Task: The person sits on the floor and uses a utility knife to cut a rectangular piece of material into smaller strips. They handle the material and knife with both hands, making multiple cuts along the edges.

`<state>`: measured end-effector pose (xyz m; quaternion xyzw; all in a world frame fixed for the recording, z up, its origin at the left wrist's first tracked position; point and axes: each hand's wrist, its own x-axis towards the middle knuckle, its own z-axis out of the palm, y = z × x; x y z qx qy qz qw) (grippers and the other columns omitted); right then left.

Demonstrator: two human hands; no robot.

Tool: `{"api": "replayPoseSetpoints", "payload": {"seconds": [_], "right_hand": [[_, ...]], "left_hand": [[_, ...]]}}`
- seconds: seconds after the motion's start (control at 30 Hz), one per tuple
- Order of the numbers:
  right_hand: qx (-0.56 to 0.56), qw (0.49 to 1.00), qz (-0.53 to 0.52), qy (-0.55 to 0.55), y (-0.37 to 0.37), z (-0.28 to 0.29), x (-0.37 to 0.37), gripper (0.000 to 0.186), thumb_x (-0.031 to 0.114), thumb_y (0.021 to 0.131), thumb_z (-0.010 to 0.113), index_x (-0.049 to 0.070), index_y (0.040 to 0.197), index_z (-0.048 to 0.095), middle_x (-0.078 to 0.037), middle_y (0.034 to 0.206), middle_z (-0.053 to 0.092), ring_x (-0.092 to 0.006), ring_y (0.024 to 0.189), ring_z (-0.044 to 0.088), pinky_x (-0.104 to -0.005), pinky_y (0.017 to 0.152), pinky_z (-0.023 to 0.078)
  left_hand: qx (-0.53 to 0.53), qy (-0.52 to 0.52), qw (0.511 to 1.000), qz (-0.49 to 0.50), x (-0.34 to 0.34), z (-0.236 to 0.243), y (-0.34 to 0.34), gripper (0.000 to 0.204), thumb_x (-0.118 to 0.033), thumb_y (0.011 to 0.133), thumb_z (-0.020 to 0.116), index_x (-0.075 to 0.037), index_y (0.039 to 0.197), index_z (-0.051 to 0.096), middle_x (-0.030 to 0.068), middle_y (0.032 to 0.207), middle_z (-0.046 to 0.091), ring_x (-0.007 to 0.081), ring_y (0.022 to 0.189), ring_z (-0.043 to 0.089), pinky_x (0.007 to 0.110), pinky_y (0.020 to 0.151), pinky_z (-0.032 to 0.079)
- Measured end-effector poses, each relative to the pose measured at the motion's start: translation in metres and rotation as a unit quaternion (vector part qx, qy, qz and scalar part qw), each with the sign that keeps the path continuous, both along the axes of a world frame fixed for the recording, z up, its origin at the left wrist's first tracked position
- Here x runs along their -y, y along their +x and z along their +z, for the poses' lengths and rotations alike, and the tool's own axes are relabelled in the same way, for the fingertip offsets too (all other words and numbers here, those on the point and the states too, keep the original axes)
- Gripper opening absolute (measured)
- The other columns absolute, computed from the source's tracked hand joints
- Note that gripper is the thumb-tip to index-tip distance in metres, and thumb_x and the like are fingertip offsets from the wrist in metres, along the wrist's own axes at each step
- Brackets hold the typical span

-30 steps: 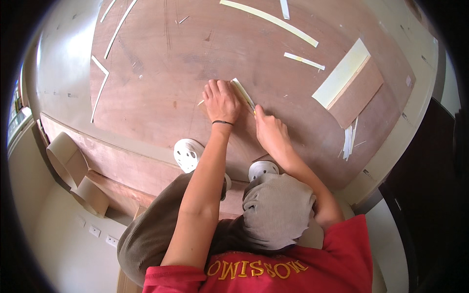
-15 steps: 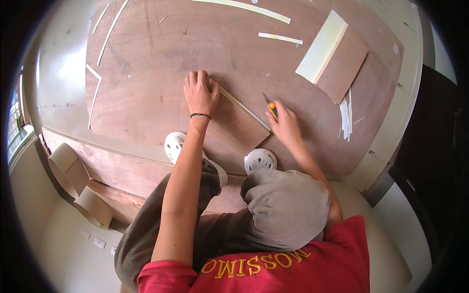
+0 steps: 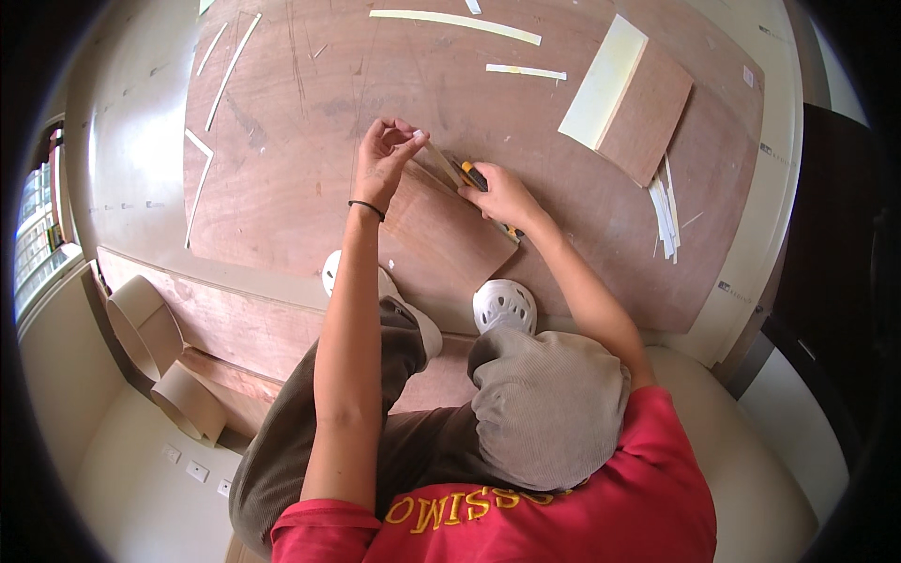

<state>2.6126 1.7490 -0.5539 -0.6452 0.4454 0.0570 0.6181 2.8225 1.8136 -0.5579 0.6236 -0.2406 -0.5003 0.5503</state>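
Observation:
A brown wooden board (image 3: 452,235) lies at a slant in front of my white shoes. Above its far left corner, my left hand (image 3: 383,167) pinches the end of a thin pale strip (image 3: 438,161) between thumb and fingers. The strip runs down along the board's far edge toward my right hand (image 3: 509,197). That hand is closed around a yellow-and-black utility knife (image 3: 475,175), held close to the strip at the board's far long edge. Whether the blade touches the strip is hard to make out.
A second wooden board (image 3: 648,114) with a pale face (image 3: 605,80) lies at the far right. Several thin white offcuts (image 3: 664,214) stick out below it. More pale strips (image 3: 455,25) are scattered over the large plywood sheet (image 3: 300,178). My white shoe (image 3: 505,306) stands by the near edge.
My left hand has lifted off the board and now pinches the strip's end. My right hand with the knife has moved left and away from me, to the board's far edge.

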Motion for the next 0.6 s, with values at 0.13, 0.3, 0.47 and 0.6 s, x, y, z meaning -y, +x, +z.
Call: {"api": "replayPoseSetpoints", "payload": {"seconds": [0.13, 0.3, 0.47, 0.6], "right_hand": [[0.013, 0.998, -0.009, -0.061, 0.002, -0.006, 0.011, 0.028, 0.024, 0.087, 0.070, -0.001, 0.096, 0.060, -0.018, 0.073, 0.063, -0.0277, 0.058, 0.063, -0.0395, 0.060, 0.049], [0.021, 0.990, 0.051, -0.128, 0.022, -0.009, 0.034, 0.033, 0.028, 0.084, 0.071, 0.001, 0.102, 0.065, -0.020, 0.082, 0.067, -0.0375, 0.080, 0.066, -0.0442, 0.071, 0.051], [0.025, 0.959, 0.065, -0.276, 0.028, -0.005, 0.041, 0.038, 0.030, 0.085, 0.069, 0.001, 0.109, 0.061, -0.023, 0.099, 0.067, -0.0407, 0.099, 0.063, -0.0479, 0.082, 0.049], [-0.033, 0.972, -0.028, -0.231, -0.003, 0.015, 0.028, 0.035, 0.029, 0.093, 0.059, 0.002, 0.114, 0.053, -0.024, 0.094, 0.067, -0.0449, 0.092, 0.063, -0.0521, 0.077, 0.050]], "left_hand": [[0.378, 0.046, 0.908, 0.178, -0.009, 0.014, -0.038, 0.042, -0.022, 0.092, 0.068, -0.002, 0.125, 0.053, 0.0199, 0.128, 0.059, 0.0282, 0.119, 0.056, 0.041, 0.104, 0.039], [0.567, 0.225, 0.792, 0.009, -0.046, -0.010, -0.133, 0.063, -0.045, 0.095, 0.052, -0.013, 0.148, 0.039, 0.0240, 0.156, 0.023, 0.0427, 0.145, 0.017, 0.058, 0.115, 0.015], [0.619, 0.226, 0.750, -0.051, -0.038, -0.032, -0.117, 0.061, -0.050, 0.096, 0.047, -0.013, 0.144, 0.043, 0.0226, 0.160, 0.012, 0.0431, 0.148, 0.007, 0.060, 0.116, 0.006], [0.607, 0.210, 0.765, -0.047, -0.038, -0.028, -0.104, 0.057, -0.048, 0.096, 0.048, -0.012, 0.140, 0.048, 0.0230, 0.160, 0.012, 0.0425, 0.148, 0.007, 0.059, 0.116, 0.005]]}}
